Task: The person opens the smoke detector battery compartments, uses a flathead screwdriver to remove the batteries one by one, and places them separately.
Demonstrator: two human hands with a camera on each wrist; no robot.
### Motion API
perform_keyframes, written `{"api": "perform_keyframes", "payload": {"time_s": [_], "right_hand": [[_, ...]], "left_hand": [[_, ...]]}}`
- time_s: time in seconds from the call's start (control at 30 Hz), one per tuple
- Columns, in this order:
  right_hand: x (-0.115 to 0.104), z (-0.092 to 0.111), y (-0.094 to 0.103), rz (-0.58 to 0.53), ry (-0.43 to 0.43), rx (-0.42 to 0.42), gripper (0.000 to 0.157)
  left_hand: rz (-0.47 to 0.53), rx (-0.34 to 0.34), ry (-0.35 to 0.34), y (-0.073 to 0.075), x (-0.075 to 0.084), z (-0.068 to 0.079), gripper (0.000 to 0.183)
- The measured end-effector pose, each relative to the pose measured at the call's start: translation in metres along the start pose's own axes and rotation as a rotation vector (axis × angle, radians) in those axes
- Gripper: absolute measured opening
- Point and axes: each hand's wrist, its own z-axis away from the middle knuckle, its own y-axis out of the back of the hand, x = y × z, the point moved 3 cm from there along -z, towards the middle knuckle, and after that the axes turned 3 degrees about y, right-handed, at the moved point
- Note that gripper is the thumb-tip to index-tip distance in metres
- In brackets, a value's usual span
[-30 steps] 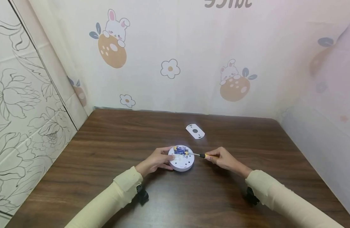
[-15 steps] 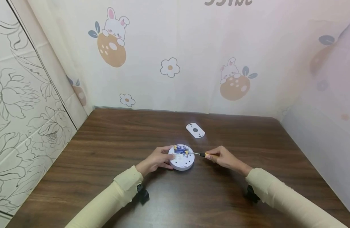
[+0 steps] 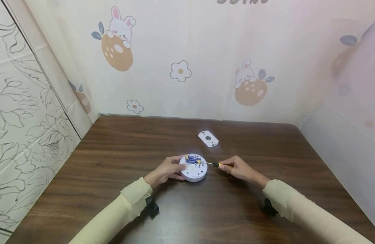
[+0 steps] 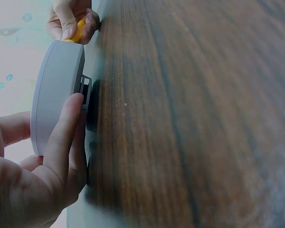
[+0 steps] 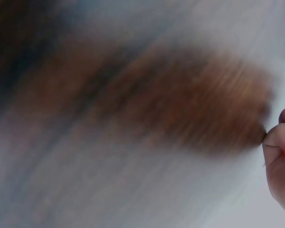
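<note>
My left hand (image 3: 167,170) grips a round white device (image 3: 194,173) by its left side, thumb on its face and fingers underneath. Blue-and-yellow batteries (image 3: 192,159) lie side by side in a recess of that face. From the right, my right hand (image 3: 240,168) holds a screwdriver (image 3: 216,165) by its yellow-and-black handle. Its thin shaft reaches over the rim, the tip at the right end of the batteries. In the left wrist view the device (image 4: 57,90) stands edge-on, a small dark bracket (image 4: 86,90) on its underside. The right wrist view catches only part of the right hand (image 5: 281,156).
A white plate (image 3: 202,136) with rounded ends and a dark disc in its middle lies behind the device. All this is on a brown wood-grain table (image 3: 138,145). Patterned cloth (image 3: 205,95) hangs along the table's back and sides.
The head view has shifted slightly. Both hands keep their hold, and the screwdriver tip stays at the right end of the batteries.
</note>
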Motion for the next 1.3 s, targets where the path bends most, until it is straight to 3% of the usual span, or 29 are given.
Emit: {"api": "perform_keyframes", "payload": {"time_s": [0.57, 1.3], "right_hand": [[0.0035, 0.0003, -0.0021, -0.018, 0.034, 0.007, 0.022], [0.006, 0.0005, -0.003, -0.026, 0.016, 0.005, 0.023]], "left_hand": [[0.003, 0.0, 0.007, 0.0021, -0.0024, -0.0008, 0.051], [-0.008, 0.0, 0.005, 0.001, -0.0001, 0.0008, 0.052]]}}
